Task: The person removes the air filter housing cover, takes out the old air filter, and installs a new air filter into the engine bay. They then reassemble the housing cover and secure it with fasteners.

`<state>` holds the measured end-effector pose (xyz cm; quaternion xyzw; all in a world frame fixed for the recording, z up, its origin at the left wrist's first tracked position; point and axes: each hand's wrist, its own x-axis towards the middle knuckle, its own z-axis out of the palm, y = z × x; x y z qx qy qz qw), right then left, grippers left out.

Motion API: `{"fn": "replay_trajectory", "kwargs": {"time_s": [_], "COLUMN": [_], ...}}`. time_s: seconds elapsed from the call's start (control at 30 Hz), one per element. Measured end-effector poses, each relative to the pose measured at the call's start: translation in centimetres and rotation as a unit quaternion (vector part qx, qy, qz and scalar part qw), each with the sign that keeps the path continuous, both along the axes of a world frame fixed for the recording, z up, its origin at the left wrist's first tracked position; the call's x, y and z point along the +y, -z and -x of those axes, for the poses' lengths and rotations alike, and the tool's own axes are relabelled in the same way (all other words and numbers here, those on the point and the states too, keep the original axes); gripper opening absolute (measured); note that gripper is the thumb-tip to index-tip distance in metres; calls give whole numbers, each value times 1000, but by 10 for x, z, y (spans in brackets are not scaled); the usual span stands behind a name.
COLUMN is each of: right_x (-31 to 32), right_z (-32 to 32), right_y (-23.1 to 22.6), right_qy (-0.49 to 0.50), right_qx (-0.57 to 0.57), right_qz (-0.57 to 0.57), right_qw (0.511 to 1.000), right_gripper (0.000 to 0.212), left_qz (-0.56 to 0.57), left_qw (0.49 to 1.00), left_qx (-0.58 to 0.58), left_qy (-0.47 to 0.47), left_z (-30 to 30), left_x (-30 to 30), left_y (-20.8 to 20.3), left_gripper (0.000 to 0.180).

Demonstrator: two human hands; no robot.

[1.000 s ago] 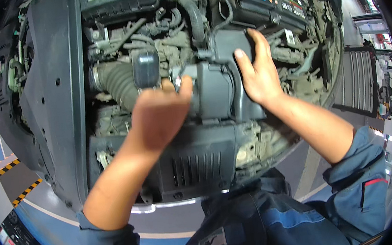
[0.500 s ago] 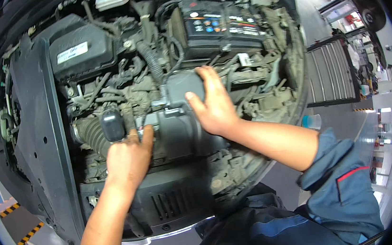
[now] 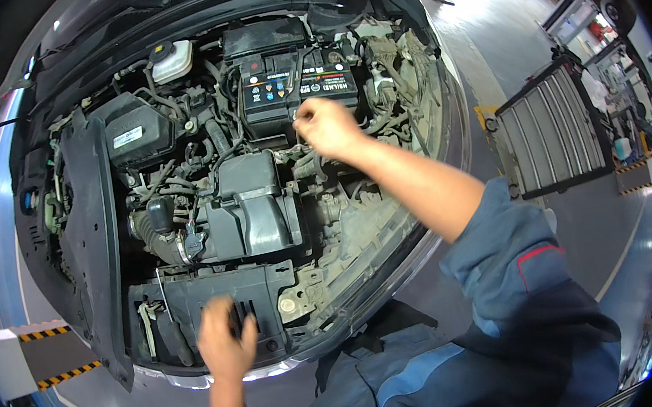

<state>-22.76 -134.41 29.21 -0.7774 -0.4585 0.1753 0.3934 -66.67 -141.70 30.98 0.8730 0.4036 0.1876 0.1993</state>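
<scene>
My right hand is at the front edge of the black car battery, fingers pinched together. Something small and bright shows by its fingertips, but I cannot make out what it is. Low over the slotted black front panel is my left hand, blurred, with thumb and fingers apart and nothing visible in it. A screwdriver with a dark handle and a pliers-like tool with pale handles lie on that panel, left of the hand. Between the hands sits the black air filter box, untouched.
A ribbed intake hose joins the filter box's left side. The black engine cover and white fluid reservoir lie farther back. At the right, a grey tool cabinet stands on the workshop floor beside the car.
Both hands have left the air filter box. My right hand has moved back to the battery's edge; my left has come nearer, over the front panel. The view has shifted, showing more of the workshop.
</scene>
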Motion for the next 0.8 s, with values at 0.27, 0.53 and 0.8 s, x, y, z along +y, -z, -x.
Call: {"fn": "replay_trajectory", "kwargs": {"time_s": [0.27, 0.53, 0.8], "right_x": [62, 80, 77], "right_z": [-104, -94, -77], "right_y": [-9, -32, -51], "right_qy": [-124, -96, -153], "right_qx": [-144, -238, -367], "right_qz": [21, 123, 136], "right_qw": [982, 959, 908], "right_gripper": [43, 33, 23], "left_qz": [142, -29, -121], "left_qw": [965, 967, 928], "left_qx": [-38, -1, 50], "left_qy": [-218, -254, -349], "left_z": [15, -5, -7], "left_x": [-216, -196, -99], "left_y": [29, 45, 89], "left_gripper": [28, 25, 48]}}
